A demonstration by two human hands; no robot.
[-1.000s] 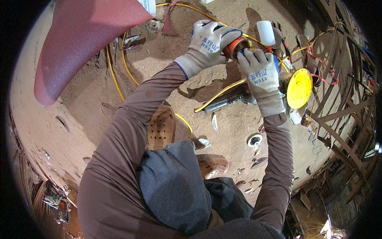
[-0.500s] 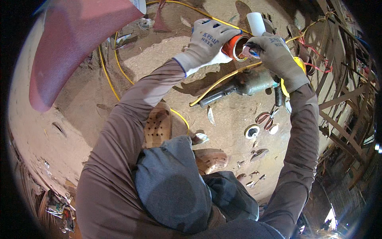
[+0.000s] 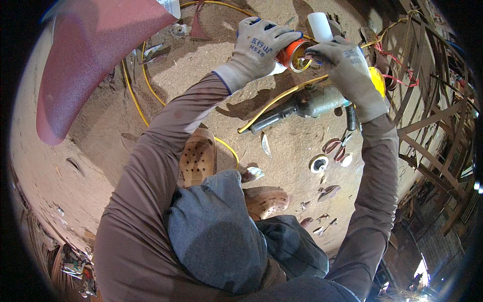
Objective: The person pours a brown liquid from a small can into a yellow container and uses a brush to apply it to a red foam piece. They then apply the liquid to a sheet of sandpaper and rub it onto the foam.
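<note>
Flr (image 3: 294, 151); R hand (image 3: 346, 65) now clearer of can (image 3: 288, 55)

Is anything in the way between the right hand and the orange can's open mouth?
Nothing visible is. The right hand has its fingertips at the mouth of the orange can, which the left hand holds. The white bottle is farther out and the power tool nearer the person, both outside that space.

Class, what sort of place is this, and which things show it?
Probably a makeshift workshop: an angle grinder lies on dusty ground, with scissors near it and long brown strips heaped at right.
</note>
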